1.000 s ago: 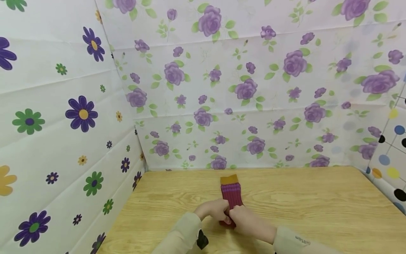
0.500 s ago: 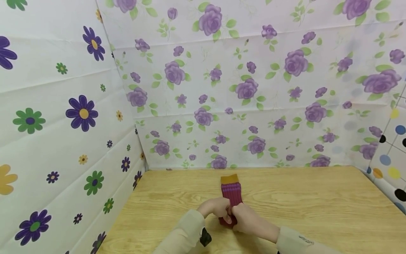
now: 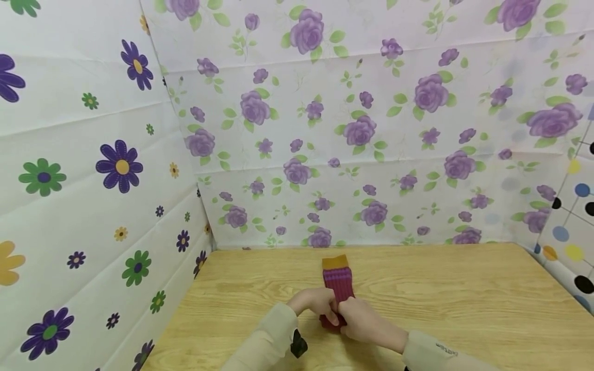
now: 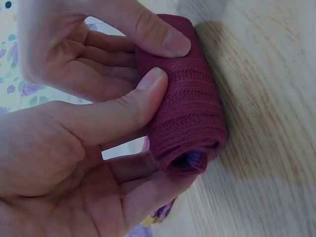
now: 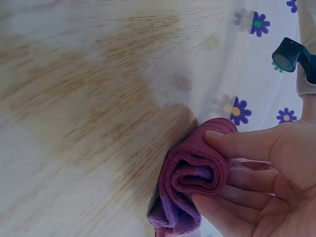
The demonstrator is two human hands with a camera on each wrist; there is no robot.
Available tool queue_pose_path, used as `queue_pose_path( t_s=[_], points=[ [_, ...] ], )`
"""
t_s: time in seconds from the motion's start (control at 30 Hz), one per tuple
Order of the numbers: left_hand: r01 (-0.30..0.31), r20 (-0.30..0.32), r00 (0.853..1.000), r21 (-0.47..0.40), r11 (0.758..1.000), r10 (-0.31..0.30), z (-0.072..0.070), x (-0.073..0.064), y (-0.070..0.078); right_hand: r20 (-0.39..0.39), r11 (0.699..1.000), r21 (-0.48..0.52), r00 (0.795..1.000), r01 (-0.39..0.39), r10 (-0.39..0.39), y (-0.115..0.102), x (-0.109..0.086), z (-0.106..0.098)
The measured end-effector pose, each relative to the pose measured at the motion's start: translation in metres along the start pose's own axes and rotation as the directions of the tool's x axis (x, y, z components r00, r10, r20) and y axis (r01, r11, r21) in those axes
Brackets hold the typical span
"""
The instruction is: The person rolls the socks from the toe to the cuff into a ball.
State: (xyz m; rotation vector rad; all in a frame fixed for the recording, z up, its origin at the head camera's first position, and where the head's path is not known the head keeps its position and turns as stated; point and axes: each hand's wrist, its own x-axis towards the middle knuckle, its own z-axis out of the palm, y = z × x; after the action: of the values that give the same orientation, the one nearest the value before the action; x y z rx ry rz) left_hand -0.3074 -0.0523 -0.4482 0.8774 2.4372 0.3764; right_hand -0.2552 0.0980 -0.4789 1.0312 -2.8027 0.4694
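On the wooden table lies a maroon knitted sock [image 3: 340,284] with purple stripes and a mustard far end. Its near part is wound into a thick roll [image 4: 185,103], and the right wrist view looks onto the spiral layers at one end of that roll [image 5: 195,173]. My left hand [image 3: 320,302] grips the roll from the left, bent at the wrist. From the right, my right hand [image 3: 364,320] holds it too, knuckles close to the left hand. Both thumbs press side by side on the ribbed knit in the left wrist view, fingers curled round the far side.
The wood-grain table [image 3: 441,288] stretches to both sides of the hands. Behind it hangs a purple-rose curtain [image 3: 362,170], with a daisy-print sheet [image 3: 93,206] at left and a dotted sheet [image 3: 563,234] at right. A black wrist device [image 3: 298,344] sits at the left cuff.
Both hands have shifted very slightly to the right around the roll, keeping their hold. The flat part of the sock lies nearly where it was.
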Motion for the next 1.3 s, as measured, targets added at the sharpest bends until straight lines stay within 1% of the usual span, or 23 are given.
queue_pose_path(
  t_s=[0.07,0.17,0.23,0.33,0.43,0.57,0.67,0.77,0.83,0.9,1.03,1.1,1.17,1.23,1.3],
  points=[
    [-0.023,-0.015,1.000,-0.008,1.000,0.022,0.000,0.000,-0.001,0.000,1.000,-0.008,1.000,-0.001,0.001,0.000,0.001,0.000],
    [-0.035,-0.052,0.998,-0.008,0.999,0.034,0.001,0.001,-0.002,-0.009,1.000,-0.026,1.000,-0.006,0.006,0.000,0.002,0.001],
    [-0.019,-0.083,0.996,0.008,1.000,0.020,0.002,0.000,-0.002,-0.011,0.999,-0.038,1.000,-0.008,0.008,0.000,0.002,0.000],
    [0.012,-0.137,0.990,-0.015,1.000,-0.014,0.005,-0.001,-0.002,-0.005,0.999,-0.042,1.000,-0.007,0.007,0.000,0.002,0.000],
    [0.025,-0.207,0.978,-0.062,0.998,-0.037,0.007,-0.003,-0.001,0.017,1.000,-0.020,1.000,-0.013,0.013,0.001,0.003,-0.001],
    [0.012,-0.302,0.952,-0.098,0.995,-0.042,0.011,-0.004,-0.001,0.045,0.998,0.026,0.998,-0.050,0.049,0.004,0.004,-0.003],
    [0.001,-0.351,0.935,-0.107,0.994,-0.038,0.013,-0.005,0.000,0.084,0.992,0.087,0.993,-0.091,0.084,0.007,0.006,-0.004],
    [-0.016,-0.377,0.926,-0.118,0.993,-0.030,0.014,-0.007,0.001,0.136,0.975,0.176,0.984,-0.135,0.112,0.009,0.008,-0.007],
    [-0.028,-0.385,0.923,-0.100,0.995,-0.013,0.015,-0.009,0.002,0.167,0.961,0.224,0.978,-0.162,0.126,0.011,0.010,-0.009],
    [-0.040,-0.381,0.924,-0.064,0.997,0.013,0.016,-0.011,0.003,0.182,0.954,0.243,0.975,-0.173,0.131,0.012,0.010,-0.010],
    [-0.045,-0.367,0.929,0.025,0.999,0.051,0.018,-0.013,0.005,0.193,0.957,0.233,0.972,-0.175,0.131,0.016,0.013,-0.012],
    [-0.049,-0.371,0.926,0.058,0.997,0.067,0.019,-0.014,0.006,0.204,0.954,0.234,0.969,-0.189,0.142,0.017,0.014,-0.013],
    [-0.057,-0.384,0.919,0.096,0.994,0.090,0.022,-0.012,0.005,0.210,0.950,0.240,0.966,-0.203,0.153,0.018,0.016,-0.012],
    [-0.080,-0.401,0.907,0.132,0.988,0.127,0.025,-0.008,0.003,0.215,0.947,0.244,0.964,-0.207,0.155,0.020,0.017,-0.012],
    [-0.076,-0.417,0.898,0.166,0.983,0.140,0.030,-0.004,0.002,0.210,0.944,0.249,0.963,-0.217,0.166,0.019,0.017,-0.012]
  ],
)
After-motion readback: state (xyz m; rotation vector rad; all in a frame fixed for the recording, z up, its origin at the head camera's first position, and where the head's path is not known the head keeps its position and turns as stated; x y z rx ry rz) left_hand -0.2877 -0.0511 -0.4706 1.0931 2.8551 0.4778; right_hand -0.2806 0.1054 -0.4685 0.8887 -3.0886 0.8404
